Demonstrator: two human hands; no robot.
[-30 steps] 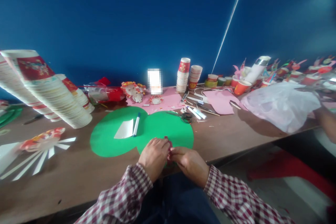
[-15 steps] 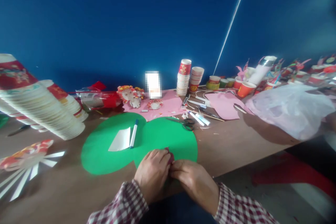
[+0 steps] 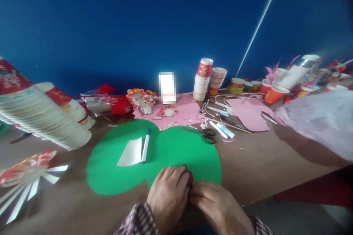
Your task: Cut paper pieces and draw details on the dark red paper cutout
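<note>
A small dark red piece [image 3: 190, 178], perhaps paper, shows between my two hands; most of it is covered by fingers. My left hand [image 3: 169, 192] curls over it from the left. From the right, my right hand [image 3: 217, 202] pinches at its edge with the fingertips. Both are above the near edge of a green paper shape [image 3: 187, 147] with two rounded lobes. On the left lobe lie a white scrap of paper [image 3: 130, 152] and a capped marker [image 3: 146, 146] with blue ends. Black-handled scissors [image 3: 208, 136] rest at the right lobe's far edge.
Stacked paper cups [image 3: 57, 114] lean at the left, above a cut cup with splayed strips [image 3: 33, 172]. Pink paper [image 3: 182, 108], more cup stacks [image 3: 202, 80] and pens [image 3: 220, 129] line the back. A white plastic bag [image 3: 322, 117] sits right. Behind rises a blue wall [image 3: 138, 25].
The view has shifted, so most things appear farther right and the hands lower. Both hands keep their hold on the dark red piece, with little change in finger position.
</note>
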